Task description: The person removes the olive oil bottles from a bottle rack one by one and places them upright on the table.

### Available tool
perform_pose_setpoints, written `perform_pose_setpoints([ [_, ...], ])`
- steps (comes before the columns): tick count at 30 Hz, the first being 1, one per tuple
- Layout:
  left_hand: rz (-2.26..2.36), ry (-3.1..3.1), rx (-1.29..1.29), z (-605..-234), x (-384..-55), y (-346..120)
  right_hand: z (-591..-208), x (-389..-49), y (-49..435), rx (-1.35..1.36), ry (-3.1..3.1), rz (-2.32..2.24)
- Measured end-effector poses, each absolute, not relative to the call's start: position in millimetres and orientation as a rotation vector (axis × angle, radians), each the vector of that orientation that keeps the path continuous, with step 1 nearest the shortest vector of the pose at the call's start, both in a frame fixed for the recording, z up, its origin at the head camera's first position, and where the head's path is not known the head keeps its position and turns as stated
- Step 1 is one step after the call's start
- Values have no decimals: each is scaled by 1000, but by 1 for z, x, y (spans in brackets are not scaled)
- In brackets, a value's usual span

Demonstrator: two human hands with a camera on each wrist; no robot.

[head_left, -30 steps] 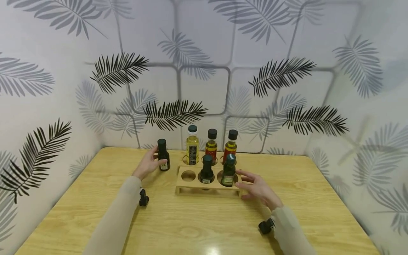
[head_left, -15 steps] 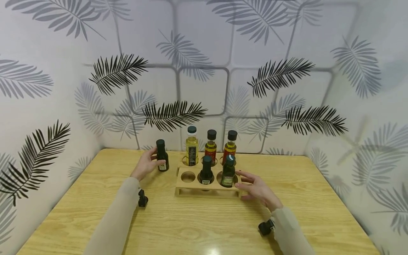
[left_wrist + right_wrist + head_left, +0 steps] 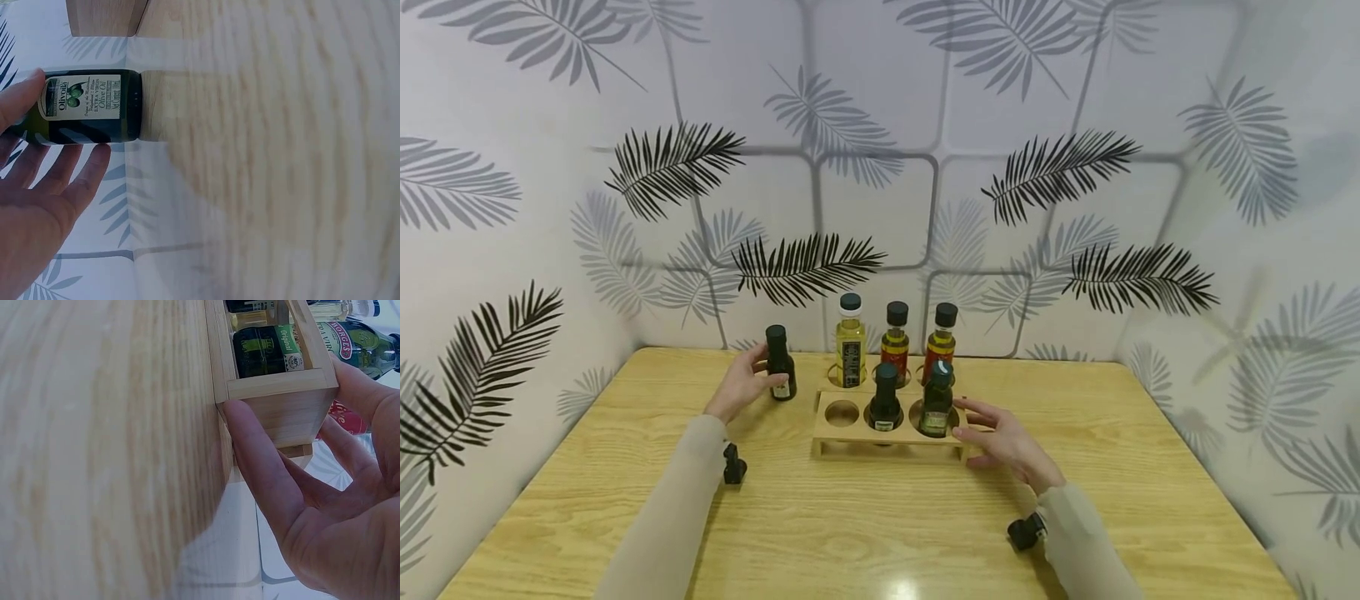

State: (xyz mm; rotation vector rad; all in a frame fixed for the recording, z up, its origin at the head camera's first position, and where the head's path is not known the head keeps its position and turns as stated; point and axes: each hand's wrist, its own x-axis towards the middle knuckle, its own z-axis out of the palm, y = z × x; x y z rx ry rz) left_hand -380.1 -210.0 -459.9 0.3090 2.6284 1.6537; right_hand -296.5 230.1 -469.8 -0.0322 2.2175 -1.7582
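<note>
My left hand (image 3: 745, 386) grips a small dark olive oil bottle (image 3: 781, 373), thumb on one side and fingers on the other. The bottle stands upright on the table, left of a wooden bottle rack (image 3: 887, 447). Its olive label (image 3: 87, 98) faces the left wrist camera. At the rack's right end, my right hand (image 3: 1007, 442) rests spread fingers against the wood, the thumb by the upper board. Nearest to it in the front row is a green oil bottle (image 3: 936, 408). A dark bottle (image 3: 885, 400) stands in the middle front hole.
The rack's back row holds a yellow oil bottle (image 3: 851, 350) and two red-labelled bottles (image 3: 895, 346). A round hole (image 3: 842, 413) lies at the front left of the rack. Behind the wooden table (image 3: 850, 533) rises a leaf-patterned wall (image 3: 880, 208).
</note>
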Motion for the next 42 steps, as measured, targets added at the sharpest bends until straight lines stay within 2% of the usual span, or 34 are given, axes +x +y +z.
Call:
perform_pose_setpoints([
  [12,1883,2658,219,-453,-371,-222,-469,-296,230,-39,2222,-1758],
  [29,1970,2720,150,-439,-353,-207,-469,-296,230,-31,2222,-1755],
  [42,1891,2608,303,-430,-340,-186,-470,-296,230,-25,2222,-1758],
])
